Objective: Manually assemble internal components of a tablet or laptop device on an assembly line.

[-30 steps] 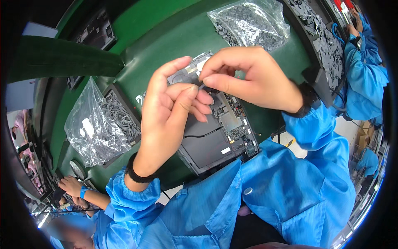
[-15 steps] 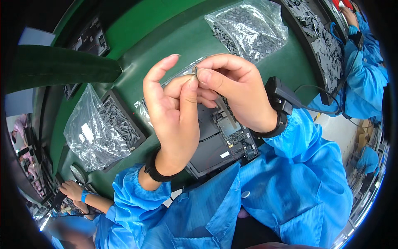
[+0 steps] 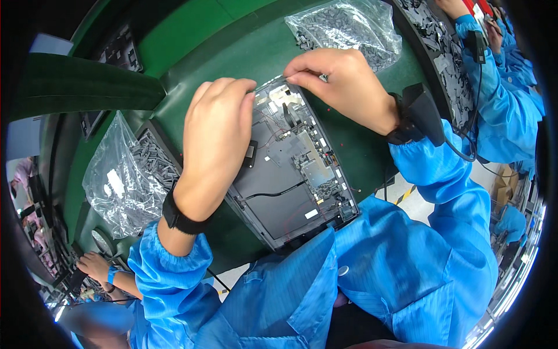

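Note:
An opened grey laptop chassis (image 3: 290, 180) with circuit boards, black cables and metal shields lies on the green conveyor belt (image 3: 244, 52) in front of me. My left hand (image 3: 215, 139) rests palm down on its left edge, fingers curled over the far left corner. My right hand (image 3: 343, 81) pinches at the far top edge of the chassis with its fingertips; whether a small part sits between them is hidden. A black scanner-like device (image 3: 421, 110) is strapped to my right wrist.
A clear bag of small dark parts (image 3: 349, 29) lies beyond the chassis, another bag (image 3: 125, 174) on a tray at the left. Trays of black parts (image 3: 444, 52) run along the right. Other workers in blue sleeves (image 3: 511, 75) stand at right and lower left.
Both hands have come down from in front of the camera onto the chassis. The small piece they held up between the fingertips is no longer seen, and the chassis is now uncovered.

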The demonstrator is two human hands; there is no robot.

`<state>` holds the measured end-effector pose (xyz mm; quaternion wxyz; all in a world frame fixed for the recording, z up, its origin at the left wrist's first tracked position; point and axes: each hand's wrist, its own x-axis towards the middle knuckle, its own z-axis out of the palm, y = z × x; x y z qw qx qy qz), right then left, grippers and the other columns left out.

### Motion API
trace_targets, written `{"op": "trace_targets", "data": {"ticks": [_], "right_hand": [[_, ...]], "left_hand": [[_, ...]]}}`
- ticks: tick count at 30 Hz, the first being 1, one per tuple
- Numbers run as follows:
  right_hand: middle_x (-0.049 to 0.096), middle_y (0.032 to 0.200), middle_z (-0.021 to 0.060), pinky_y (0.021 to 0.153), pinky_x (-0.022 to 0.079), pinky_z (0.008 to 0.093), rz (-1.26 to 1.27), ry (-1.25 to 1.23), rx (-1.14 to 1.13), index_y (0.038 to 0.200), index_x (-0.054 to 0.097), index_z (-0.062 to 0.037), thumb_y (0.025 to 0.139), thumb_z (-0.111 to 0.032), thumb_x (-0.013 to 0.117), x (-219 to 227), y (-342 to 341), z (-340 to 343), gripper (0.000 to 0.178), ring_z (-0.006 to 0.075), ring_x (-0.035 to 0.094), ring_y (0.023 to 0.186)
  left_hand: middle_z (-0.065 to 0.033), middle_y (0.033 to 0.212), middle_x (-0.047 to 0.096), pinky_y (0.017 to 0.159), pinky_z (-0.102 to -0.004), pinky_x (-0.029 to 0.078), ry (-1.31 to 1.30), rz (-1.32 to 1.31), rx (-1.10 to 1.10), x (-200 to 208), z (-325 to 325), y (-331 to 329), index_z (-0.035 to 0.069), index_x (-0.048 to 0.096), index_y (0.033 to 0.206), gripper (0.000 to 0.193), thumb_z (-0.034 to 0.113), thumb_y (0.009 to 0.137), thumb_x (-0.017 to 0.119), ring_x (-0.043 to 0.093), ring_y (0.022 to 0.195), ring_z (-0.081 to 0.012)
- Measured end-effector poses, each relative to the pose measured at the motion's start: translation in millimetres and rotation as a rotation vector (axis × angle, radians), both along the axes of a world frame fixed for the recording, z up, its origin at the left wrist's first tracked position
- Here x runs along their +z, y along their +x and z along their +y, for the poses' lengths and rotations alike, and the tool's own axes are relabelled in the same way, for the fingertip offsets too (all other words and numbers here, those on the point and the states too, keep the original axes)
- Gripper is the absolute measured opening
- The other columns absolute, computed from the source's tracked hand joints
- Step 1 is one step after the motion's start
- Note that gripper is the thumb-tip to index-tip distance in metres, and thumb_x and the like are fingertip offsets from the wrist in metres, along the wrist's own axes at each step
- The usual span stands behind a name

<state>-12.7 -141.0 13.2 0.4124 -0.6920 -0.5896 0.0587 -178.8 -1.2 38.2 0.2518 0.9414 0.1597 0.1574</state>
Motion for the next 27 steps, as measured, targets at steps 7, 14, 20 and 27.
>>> {"op": "trace_targets", "data": {"ticks": [7, 14, 20, 27], "right_hand": [[0.056, 0.080, 0.0069, 0.070, 0.048, 0.0375, -0.238, 0.034, 0.064, 0.080, 0.064, -0.0048, 0.073, -0.006, 0.073, -13, -3, 12, 0.012, 0.0278, 0.056, 0.081], [0.055, 0.084, 0.0100, 0.074, 0.051, 0.0399, -0.367, -0.084, 0.064, 0.083, 0.062, -0.0041, 0.072, -0.005, 0.070, -7, -4, 17, 0.014, 0.0293, 0.057, 0.086], [0.066, 0.079, 0.0179, 0.072, 0.052, 0.0438, -0.116, -0.244, 0.221, 0.079, 0.068, -0.0002, 0.073, -0.007, 0.066, -3, 14, 34, 0.010, 0.0358, 0.065, 0.079], [0.062, 0.073, 0.0111, 0.069, 0.052, 0.0407, -0.495, -0.273, 0.357, 0.073, 0.062, -0.0012, 0.074, -0.009, 0.066, 2, 20, 38, 0.009, 0.0315, 0.063, 0.077]], "left_hand": [[-0.0124, 0.088, 0.066, 0.077, -0.0395, 0.049, 0.106, 0.012, -0.061, -15, -1, 10, 0.001, 0.069, 0.092, 0.013, 0.006, 0.081, 0.066, 0.060, 0.083, -0.0308], [-0.0099, 0.077, 0.061, 0.070, -0.0397, 0.051, 0.191, 0.030, -0.082, -23, 2, 22, 0.002, 0.068, 0.079, 0.007, 0.009, 0.078, 0.068, 0.060, 0.078, -0.0281], [-0.0096, 0.074, 0.059, 0.066, -0.0386, 0.052, 0.328, -0.008, -0.107, -26, 2, 20, 0.003, 0.063, 0.072, 0.010, 0.009, 0.078, 0.067, 0.060, 0.076, -0.0272], [-0.0109, 0.072, 0.057, 0.066, -0.0390, 0.051, 0.318, -0.046, -0.134, -28, 2, 21, 0.002, 0.060, 0.071, 0.010, 0.007, 0.078, 0.065, 0.059, 0.075, -0.0283]]}}
